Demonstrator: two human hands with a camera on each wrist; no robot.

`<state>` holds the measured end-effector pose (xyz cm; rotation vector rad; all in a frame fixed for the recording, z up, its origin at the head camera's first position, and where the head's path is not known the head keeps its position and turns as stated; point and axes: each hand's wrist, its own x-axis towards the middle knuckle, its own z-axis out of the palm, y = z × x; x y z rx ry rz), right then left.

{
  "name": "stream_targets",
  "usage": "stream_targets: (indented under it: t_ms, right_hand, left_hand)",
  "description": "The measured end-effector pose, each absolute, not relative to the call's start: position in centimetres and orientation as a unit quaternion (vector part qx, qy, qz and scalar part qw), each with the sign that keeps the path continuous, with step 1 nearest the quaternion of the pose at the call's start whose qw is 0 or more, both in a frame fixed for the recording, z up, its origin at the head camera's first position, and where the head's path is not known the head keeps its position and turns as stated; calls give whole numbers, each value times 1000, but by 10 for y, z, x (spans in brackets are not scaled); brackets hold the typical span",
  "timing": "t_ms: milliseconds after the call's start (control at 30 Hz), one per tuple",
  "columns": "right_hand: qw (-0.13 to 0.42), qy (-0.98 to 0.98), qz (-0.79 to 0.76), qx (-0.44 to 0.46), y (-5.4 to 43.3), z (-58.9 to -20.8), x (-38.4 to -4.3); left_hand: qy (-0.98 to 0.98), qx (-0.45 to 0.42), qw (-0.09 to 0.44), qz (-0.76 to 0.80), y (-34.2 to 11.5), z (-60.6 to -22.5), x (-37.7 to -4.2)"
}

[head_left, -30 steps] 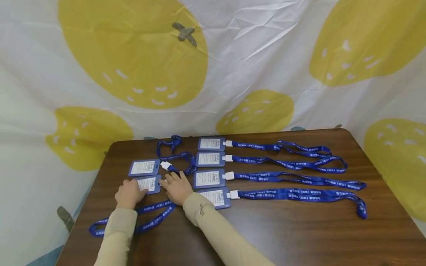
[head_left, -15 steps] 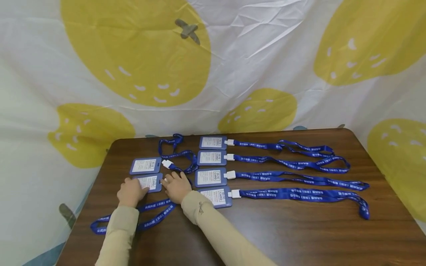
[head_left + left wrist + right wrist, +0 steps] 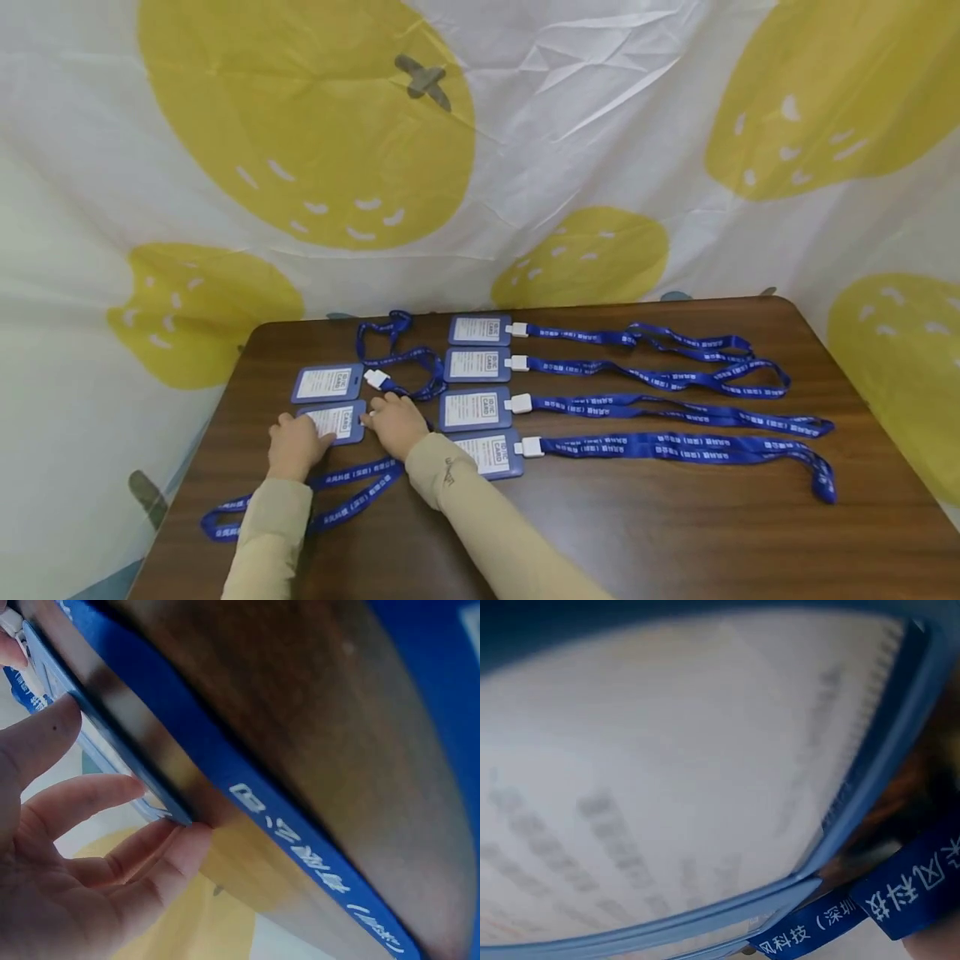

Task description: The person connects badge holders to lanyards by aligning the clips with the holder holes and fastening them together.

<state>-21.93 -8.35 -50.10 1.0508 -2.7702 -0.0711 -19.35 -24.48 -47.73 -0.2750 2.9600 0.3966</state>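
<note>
Near the surface's (image 3: 645, 533) left edge: left hand (image 3: 294, 446) flat, fingers spread, steadying badge holder (image 3: 336, 421). Right hand (image 3: 395, 423) at its clip end, pinching white clip, probably seating blue lanyard (image 3: 330, 498).
</note>
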Motion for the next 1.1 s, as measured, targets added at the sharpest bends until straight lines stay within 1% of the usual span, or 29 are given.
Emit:
stream_targets:
  t_ms: [133, 200, 233, 333, 433, 467, 567, 867, 1100]
  right_hand:
    - [112, -918, -25, 380, -84, -509, -224]
    - [112, -913, -18, 392, -86, -515, -227]
    - [122, -909, -12, 399, -88, -525, -232]
    - [115, -911, -4, 396, -90, -529, -234]
    - [113, -917, 3, 383, -89, -525, -230]
    - [103, -921, 2, 375, -88, -515, -224]
    - [105, -924, 20, 366, -87, -512, -222]
    - [94, -926, 30, 363, -89, -512, -221]
    - [96, -927, 35, 361, -91, -512, -222]
  left_hand:
    - [991, -61, 46, 110, -245, -482, -192]
    - [993, -50, 40, 102, -246, -483, -191]
    - [993, -46, 39, 100, -246, -483, -191]
    - [994, -40, 36, 96, -246, -482, -191]
    - [994, -38, 39, 97, -246, -482, -192]
    - [994, -38, 40, 97, -246, -482, -193]
    - [993, -39, 43, 101, -246, -482, -194]
    - [993, -38, 35, 105, -246, -481, -196]
    - [991, -47, 36, 121, -245, -480, -195]
